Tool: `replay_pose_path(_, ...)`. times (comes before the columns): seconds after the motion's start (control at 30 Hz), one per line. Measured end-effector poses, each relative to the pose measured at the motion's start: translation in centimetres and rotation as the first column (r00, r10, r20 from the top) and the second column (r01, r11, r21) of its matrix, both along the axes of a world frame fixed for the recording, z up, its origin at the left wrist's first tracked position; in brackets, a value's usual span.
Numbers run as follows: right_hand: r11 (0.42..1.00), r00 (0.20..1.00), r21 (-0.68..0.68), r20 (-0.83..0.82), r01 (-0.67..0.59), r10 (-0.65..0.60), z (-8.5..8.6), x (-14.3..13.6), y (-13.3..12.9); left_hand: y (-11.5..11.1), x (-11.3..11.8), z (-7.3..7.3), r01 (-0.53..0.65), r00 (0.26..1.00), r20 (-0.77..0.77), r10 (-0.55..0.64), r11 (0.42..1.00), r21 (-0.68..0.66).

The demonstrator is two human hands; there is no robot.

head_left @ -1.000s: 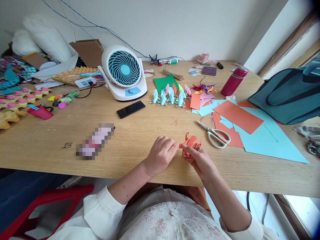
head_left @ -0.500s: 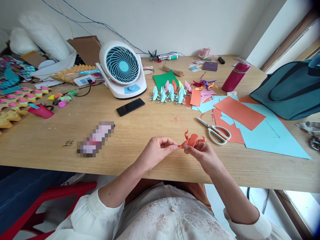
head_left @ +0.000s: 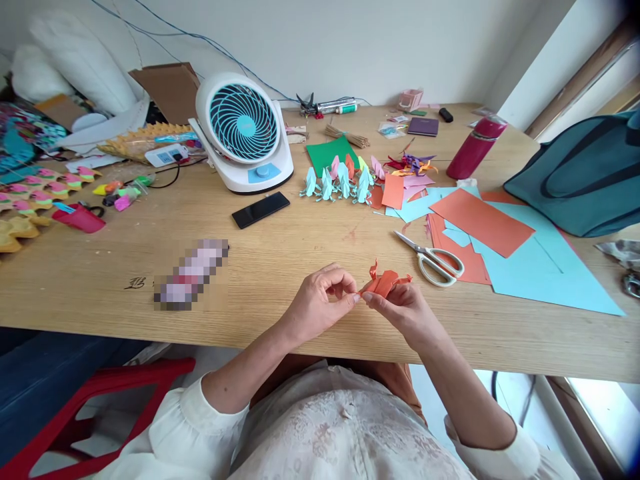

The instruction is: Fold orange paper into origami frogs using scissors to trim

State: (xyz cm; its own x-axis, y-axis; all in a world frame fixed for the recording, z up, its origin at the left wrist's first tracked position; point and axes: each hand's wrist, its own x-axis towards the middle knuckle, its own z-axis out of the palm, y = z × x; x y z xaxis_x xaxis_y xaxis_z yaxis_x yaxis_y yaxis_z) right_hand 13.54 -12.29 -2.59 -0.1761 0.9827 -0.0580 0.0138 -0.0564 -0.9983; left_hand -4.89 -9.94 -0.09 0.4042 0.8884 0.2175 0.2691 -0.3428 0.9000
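Folded orange paper (head_left: 386,283) is pinched between both hands (head_left: 316,301) (head_left: 414,313), nearer the right.

This looks like a craft workspace (scissors (head_left: 425,254), coloured sheets (head_left: 484,223), folded figures (head_left: 343,181)).

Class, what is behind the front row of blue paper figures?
A pink figure, an orange figure, a lime figure and a green sheet; the blue figures cover parts of each.

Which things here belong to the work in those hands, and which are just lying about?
Seemingly part of the work:
orange folded paper, in left hand and right hand
scissors
orange sheets
paper figures

Probably just lying about:
fan
black phone
red bottle
teal bag
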Motion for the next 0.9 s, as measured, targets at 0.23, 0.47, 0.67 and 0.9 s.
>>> replay_pose_path(0.23, 0.998, 0.998, 0.008, 0.002, 0.061, -0.061, -1.2, 0.3, 0.3, -0.5, 0.6, -1.0, -0.025, 0.995, 0.096, 0.035, 0.995, -0.099)
replay_pose_path(0.47, 0.997, 0.997, -0.009, 0.001, 0.076, -0.076, -1.4, 0.0, 0.3, -0.7, 1.1, -1.7, -0.123, 0.99, -0.055, 0.127, 0.99, 0.069)
replay_pose_path(0.67, 0.995, 0.995, -0.011, -0.012, 0.101, -0.101, -1.8, 0.4, 0.2, -1.3, 1.6, -2.6, -0.143, 0.989, 0.042, 0.144, 0.99, -0.019)
replay_pose_path(0.9, 0.996, 0.996, 0.02, -0.039, 0.084, -0.083, -1.0, -0.1, 0.2, -1.3, 1.2, -3.0, -0.154, 0.986, 0.055, 0.16, 0.984, -0.09)
